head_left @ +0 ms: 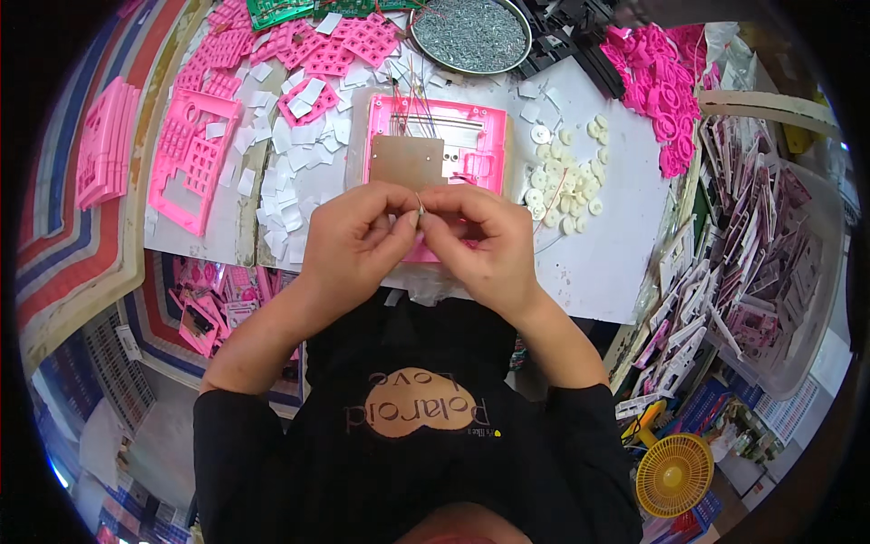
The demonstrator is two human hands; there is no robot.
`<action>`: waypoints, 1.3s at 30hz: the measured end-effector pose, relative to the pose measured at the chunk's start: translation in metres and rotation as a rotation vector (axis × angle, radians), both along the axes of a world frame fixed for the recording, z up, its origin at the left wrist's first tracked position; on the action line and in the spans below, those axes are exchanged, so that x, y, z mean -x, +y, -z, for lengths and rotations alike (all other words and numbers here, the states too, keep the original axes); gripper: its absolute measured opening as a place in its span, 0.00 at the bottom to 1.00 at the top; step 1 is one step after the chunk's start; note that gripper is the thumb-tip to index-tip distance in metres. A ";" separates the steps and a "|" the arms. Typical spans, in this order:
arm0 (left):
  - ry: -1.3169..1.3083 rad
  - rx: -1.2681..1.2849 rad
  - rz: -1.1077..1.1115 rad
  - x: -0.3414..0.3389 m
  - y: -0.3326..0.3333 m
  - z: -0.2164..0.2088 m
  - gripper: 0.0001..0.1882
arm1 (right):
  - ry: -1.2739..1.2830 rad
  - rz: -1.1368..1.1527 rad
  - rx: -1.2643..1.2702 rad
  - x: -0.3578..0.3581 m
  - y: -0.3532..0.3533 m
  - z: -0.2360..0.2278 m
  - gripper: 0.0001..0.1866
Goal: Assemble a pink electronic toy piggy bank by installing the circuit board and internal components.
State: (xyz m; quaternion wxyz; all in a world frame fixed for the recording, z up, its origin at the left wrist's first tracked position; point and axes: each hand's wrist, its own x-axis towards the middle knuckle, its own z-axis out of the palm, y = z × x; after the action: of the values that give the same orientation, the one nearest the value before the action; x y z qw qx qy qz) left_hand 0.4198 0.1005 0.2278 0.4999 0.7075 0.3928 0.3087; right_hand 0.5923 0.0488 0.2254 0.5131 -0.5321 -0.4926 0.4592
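My left hand [358, 231] and my right hand [485, 240] meet in front of my chest, thumbs and forefingers pinched together. Between the fingertips shows a thin wire-like strand [420, 203]; most of it is hidden. Just beyond and partly beneath them lies a pink plastic housing [496, 136] with its inside facing up. A flat brown circuit board [408, 159] rests over its left part, the near edge covered by my fingers. Several thin coloured wires [412, 104] rise from the far side of the board. The housing also contains a metallic strip [458, 133].
A round tray of small screws [471, 36] stands at the back. White round parts [566, 181] lie right, pink rings [652, 91] farther right. White paper pieces [290, 163], pink keypads [317, 54] and a pink panel [192, 159] lie left. A clear bin [797, 354] stands right.
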 end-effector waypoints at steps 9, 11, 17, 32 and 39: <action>0.117 0.209 0.051 0.003 0.013 -0.003 0.04 | -0.508 0.099 -0.412 0.004 -0.007 0.012 0.09; 0.099 0.461 0.097 0.005 0.024 -0.010 0.05 | -0.581 0.060 -0.473 0.005 -0.008 0.010 0.10; 0.120 0.612 0.306 0.007 0.052 -0.020 0.07 | -0.710 -0.018 -0.573 0.001 -0.007 0.011 0.11; 0.204 -0.359 0.351 0.019 0.040 0.004 0.11 | -1.018 -0.224 -0.535 0.009 0.002 0.014 0.09; 0.200 -0.372 0.333 0.022 0.039 0.009 0.11 | -1.122 -0.314 -0.440 0.013 0.001 0.004 0.10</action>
State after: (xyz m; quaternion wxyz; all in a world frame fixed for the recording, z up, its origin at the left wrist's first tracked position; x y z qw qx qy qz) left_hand 0.3975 0.1395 0.2185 0.3638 0.8692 0.2547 0.2176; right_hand 0.5790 0.0501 0.2219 0.1999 -0.4954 -0.8426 0.0675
